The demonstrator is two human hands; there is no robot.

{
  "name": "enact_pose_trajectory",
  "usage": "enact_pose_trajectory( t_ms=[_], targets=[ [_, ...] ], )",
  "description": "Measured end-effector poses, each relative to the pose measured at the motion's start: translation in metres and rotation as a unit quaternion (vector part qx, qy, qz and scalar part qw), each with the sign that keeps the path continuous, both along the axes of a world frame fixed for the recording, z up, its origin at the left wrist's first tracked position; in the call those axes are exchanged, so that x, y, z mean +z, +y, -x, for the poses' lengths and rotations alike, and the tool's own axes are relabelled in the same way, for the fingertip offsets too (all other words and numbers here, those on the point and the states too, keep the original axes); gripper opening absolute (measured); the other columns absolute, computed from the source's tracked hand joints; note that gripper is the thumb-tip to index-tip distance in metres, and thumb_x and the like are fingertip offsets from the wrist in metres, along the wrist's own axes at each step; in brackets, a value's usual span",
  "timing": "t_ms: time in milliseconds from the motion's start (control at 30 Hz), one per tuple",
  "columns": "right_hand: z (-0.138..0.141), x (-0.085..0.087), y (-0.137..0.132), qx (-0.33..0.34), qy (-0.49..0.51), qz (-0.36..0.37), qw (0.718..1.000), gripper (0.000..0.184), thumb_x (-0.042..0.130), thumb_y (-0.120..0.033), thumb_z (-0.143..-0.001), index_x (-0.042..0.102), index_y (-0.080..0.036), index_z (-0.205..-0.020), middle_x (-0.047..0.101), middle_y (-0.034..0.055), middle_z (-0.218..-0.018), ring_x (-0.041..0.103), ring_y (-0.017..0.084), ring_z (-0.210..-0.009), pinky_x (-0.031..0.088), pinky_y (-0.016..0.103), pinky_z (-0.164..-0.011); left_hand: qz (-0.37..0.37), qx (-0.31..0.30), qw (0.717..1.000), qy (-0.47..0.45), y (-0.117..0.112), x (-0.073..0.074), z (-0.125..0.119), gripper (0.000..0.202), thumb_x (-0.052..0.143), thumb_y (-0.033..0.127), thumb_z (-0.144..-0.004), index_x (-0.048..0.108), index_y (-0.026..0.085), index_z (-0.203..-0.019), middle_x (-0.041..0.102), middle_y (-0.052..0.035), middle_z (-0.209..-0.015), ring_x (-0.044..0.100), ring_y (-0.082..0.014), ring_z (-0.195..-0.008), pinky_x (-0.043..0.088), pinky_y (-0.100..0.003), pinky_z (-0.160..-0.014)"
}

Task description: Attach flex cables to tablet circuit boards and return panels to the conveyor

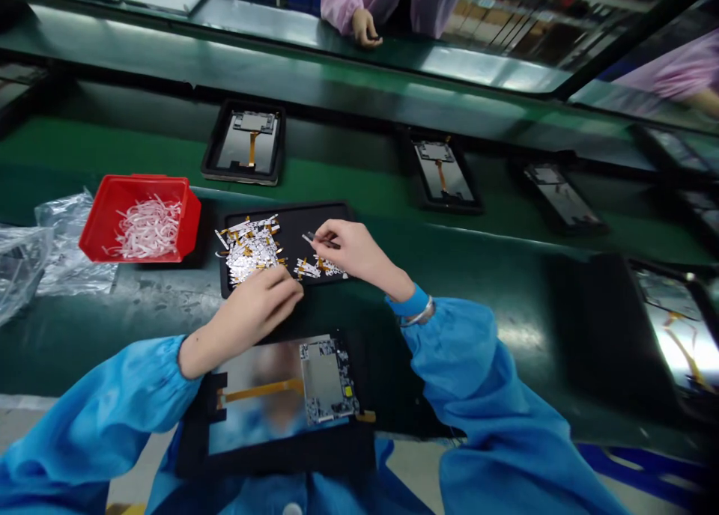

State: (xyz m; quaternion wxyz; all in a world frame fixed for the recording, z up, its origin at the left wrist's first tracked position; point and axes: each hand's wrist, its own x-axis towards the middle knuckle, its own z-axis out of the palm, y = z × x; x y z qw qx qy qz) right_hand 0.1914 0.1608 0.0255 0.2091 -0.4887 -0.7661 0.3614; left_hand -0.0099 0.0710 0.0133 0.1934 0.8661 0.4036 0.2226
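My right hand [351,249] is closed in a pinch around dark tweezers [331,243], and a small pale strip shows at their tip. It hovers over the right half of a black tray [297,219]. In that tray lie a large heap of white and gold flex cables [250,249] and a smaller pile [320,266]. My left hand [264,305] is at the tray's front edge, fingers curled together; whatever they may hold is hidden. Below it, close to my body, a tablet screen assembly [252,433] with a circuit board [329,380] and orange ribbon lies in a black holder.
A red bin [188,223] of white strips stands left of the tray, beside clear plastic bags [73,238]. Behind, a green conveyor [348,156] carries several similar assemblies in black holders [247,141]. Across it is a co-worker's hand [366,28] in a pink sleeve.
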Motion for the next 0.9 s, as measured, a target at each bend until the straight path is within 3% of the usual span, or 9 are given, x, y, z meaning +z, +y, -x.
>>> enact_pose_trajectory(
  t_ms=[67, 133, 200, 367, 533, 633, 767, 833, 900],
  targets=[
    [-0.001, 0.005, -0.012, -0.022, 0.157, 0.089, 0.983, 0.014, 0.062, -0.027, -0.088, 0.055, -0.018, -0.079, 0.050, -0.0064, -0.060, 0.045, 0.007, -0.049, 0.035, 0.022, -0.052, 0.016, 0.046, 0.997, -0.052, 0.004, 0.004, -0.002, 0.021, 0.043, 0.026, -0.104, 0.060, 0.016, -0.096, 0.059, -0.0029, -0.089, 0.058, -0.0134, -0.080, 0.047, -0.026, -0.072],
    [0.000, 0.009, -0.027, -0.030, 0.309, 0.179, 0.934, 0.023, 0.065, -0.038, -0.086, 0.054, -0.019, -0.079, 0.040, -0.0110, -0.051, 0.032, 0.004, -0.040, 0.023, 0.021, -0.043, 0.028, 0.075, 0.992, -0.097, 0.005, 0.009, -0.007, 0.015, 0.048, 0.028, -0.102, 0.059, 0.017, -0.100, 0.060, -0.0011, -0.090, 0.059, -0.0110, -0.078, 0.048, -0.023, -0.070],
    [0.002, 0.013, -0.045, -0.034, 0.384, 0.219, 0.896, 0.030, 0.072, -0.043, -0.080, 0.054, -0.020, -0.079, 0.037, -0.0123, -0.050, 0.027, 0.003, -0.039, 0.017, 0.020, -0.040, 0.052, 0.085, 0.981, -0.164, 0.004, 0.013, -0.014, 0.013, 0.055, 0.030, -0.099, 0.060, 0.018, -0.102, 0.060, -0.0004, -0.090, 0.059, -0.0105, -0.078, 0.048, -0.022, -0.069],
    [0.005, 0.012, -0.080, -0.054, 0.423, 0.202, 0.882, 0.030, 0.075, -0.045, -0.081, 0.058, -0.020, -0.082, 0.044, -0.0105, -0.052, 0.037, 0.003, -0.041, 0.025, 0.018, -0.039, 0.109, 0.077, 0.940, -0.315, -0.006, 0.024, -0.027, 0.012, 0.062, 0.023, -0.094, 0.061, 0.018, -0.083, 0.058, 0.0012, -0.080, 0.053, -0.0101, -0.077, 0.043, -0.022, -0.068],
    [0.000, 0.000, -0.093, -0.037, 0.446, 0.183, 0.875, 0.024, 0.078, -0.039, -0.080, 0.065, -0.020, -0.086, 0.063, -0.0039, -0.080, 0.047, 0.001, -0.039, 0.037, 0.020, -0.038, 0.231, 0.079, 0.891, -0.383, -0.018, 0.028, -0.032, 0.011, 0.064, 0.022, -0.088, 0.059, 0.018, -0.079, 0.055, 0.0027, -0.077, 0.051, -0.0092, -0.073, 0.041, -0.022, -0.068],
    [-0.007, -0.004, -0.098, -0.006, 0.433, 0.118, 0.894, 0.011, 0.074, -0.030, -0.086, 0.068, -0.020, -0.084, 0.063, -0.0026, -0.088, 0.052, 0.001, -0.041, 0.041, 0.020, -0.039, 0.356, 0.090, 0.837, -0.406, -0.025, 0.028, -0.034, 0.014, 0.066, 0.027, -0.084, 0.059, 0.017, -0.077, 0.054, 0.0037, -0.071, 0.048, -0.0084, -0.066, 0.039, -0.022, -0.061],
    [-0.017, 0.000, -0.104, 0.032, 0.303, -0.084, 0.949, 0.010, 0.066, -0.017, -0.091, 0.071, -0.023, -0.086, 0.063, -0.0006, -0.092, 0.056, 0.004, -0.051, 0.050, 0.021, -0.047, 0.492, 0.119, 0.766, -0.397, -0.032, 0.029, -0.037, 0.016, 0.067, 0.028, -0.077, 0.057, 0.017, -0.071, 0.047, 0.0051, -0.061, 0.041, -0.0069, -0.056, 0.034, -0.020, -0.054],
    [-0.023, 0.001, -0.105, 0.058, 0.231, -0.173, 0.956, 0.015, 0.061, -0.015, -0.094, 0.071, -0.024, -0.089, 0.066, 0.0014, -0.098, 0.059, 0.006, -0.059, 0.054, 0.022, -0.054, 0.522, 0.125, 0.751, -0.384, -0.035, 0.031, -0.036, 0.016, 0.065, 0.027, -0.074, 0.055, 0.017, -0.067, 0.046, 0.0044, -0.060, 0.041, -0.0071, -0.056, 0.034, -0.019, -0.052],
    [-0.029, -0.001, -0.106, 0.069, 0.185, -0.212, 0.957, 0.019, 0.056, -0.011, -0.096, 0.069, -0.024, -0.093, 0.068, 0.0025, -0.105, 0.062, 0.007, -0.067, 0.056, 0.022, -0.060, 0.511, 0.120, 0.767, -0.369, -0.038, 0.034, -0.027, 0.019, 0.064, 0.027, -0.074, 0.052, 0.018, -0.064, 0.045, 0.0035, -0.061, 0.041, -0.0073, -0.054, 0.034, -0.020, -0.048]
  ],
)
